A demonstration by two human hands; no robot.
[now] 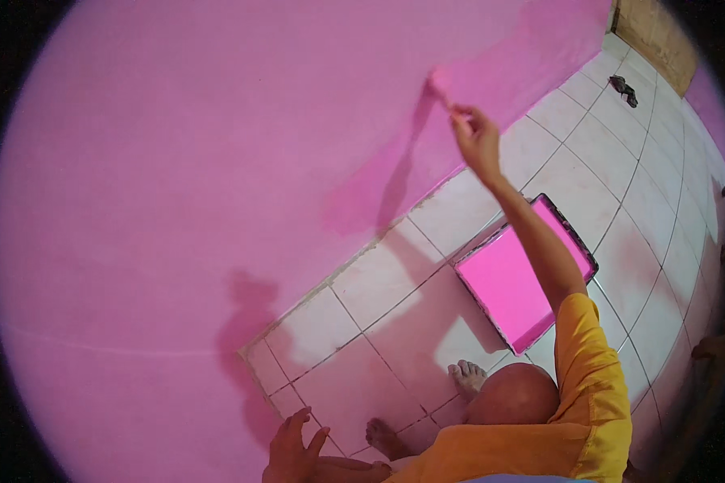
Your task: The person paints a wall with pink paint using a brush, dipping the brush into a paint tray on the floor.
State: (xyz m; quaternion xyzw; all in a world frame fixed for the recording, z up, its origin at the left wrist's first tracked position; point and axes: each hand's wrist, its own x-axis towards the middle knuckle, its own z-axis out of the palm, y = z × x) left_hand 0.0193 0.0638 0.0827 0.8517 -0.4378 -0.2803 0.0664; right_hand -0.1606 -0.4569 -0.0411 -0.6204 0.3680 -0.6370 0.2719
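Note:
My right hand is stretched out toward the pink wall, closed around the handle of a paintbrush. The brush's pink-coated head is at the wall surface, slightly blurred. Around it runs a patch of deeper, fresher-looking pink along the wall's lower part. Under my right forearm a dark-rimmed rectangular paint tray stands on the floor, holding bright pink paint. At the bottom, my left hand has its fingers apart and holds nothing; it is near my leg, close to the wall.
Pale floor tiles meet the wall along a slanting edge. My bare feet and bent knee are below the tray. Farther off lie a small dark object and a wooden door-like panel. Dark shapes line the right rim.

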